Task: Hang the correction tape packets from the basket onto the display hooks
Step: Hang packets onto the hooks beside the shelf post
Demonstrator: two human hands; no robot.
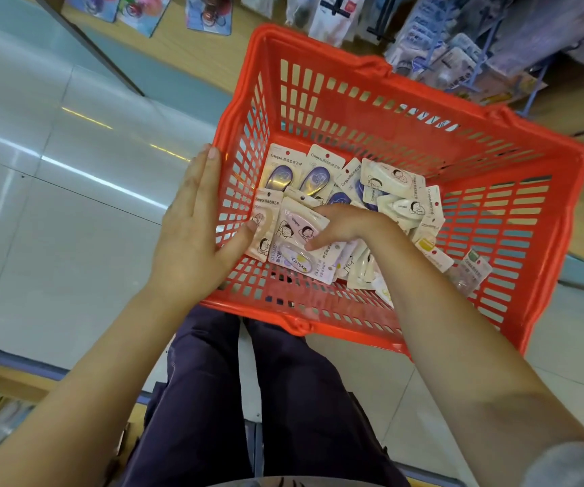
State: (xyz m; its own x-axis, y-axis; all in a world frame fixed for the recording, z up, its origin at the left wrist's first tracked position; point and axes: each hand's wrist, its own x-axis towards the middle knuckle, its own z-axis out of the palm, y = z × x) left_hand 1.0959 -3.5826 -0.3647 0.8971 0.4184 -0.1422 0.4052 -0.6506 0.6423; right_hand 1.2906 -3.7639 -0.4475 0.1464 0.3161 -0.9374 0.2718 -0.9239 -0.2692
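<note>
An orange plastic basket (pixel 424 110) sits on the floor in front of my legs, holding several correction tape packets (pixel 392 184) in white, pink and purple. My left hand (pixel 192 233) lies flat along the outside of the basket's left wall, fingers straight and thumb over the rim. My right hand (pixel 339 226) reaches down into the basket, its fingers curled on a pink packet (pixel 297 223) in the heap. Whether the packet is lifted I cannot tell. The display hooks (pixel 459 61) with hanging packets show at the top right.
Wooden display shelving (pixel 213 65) with hanging goods runs along the top. Pale tiled floor (pixel 55 205) stretches to the left. My dark trousers (pixel 283 398) fill the lower middle. A low shelf edge (pixel 9 381) with goods sits at the bottom left.
</note>
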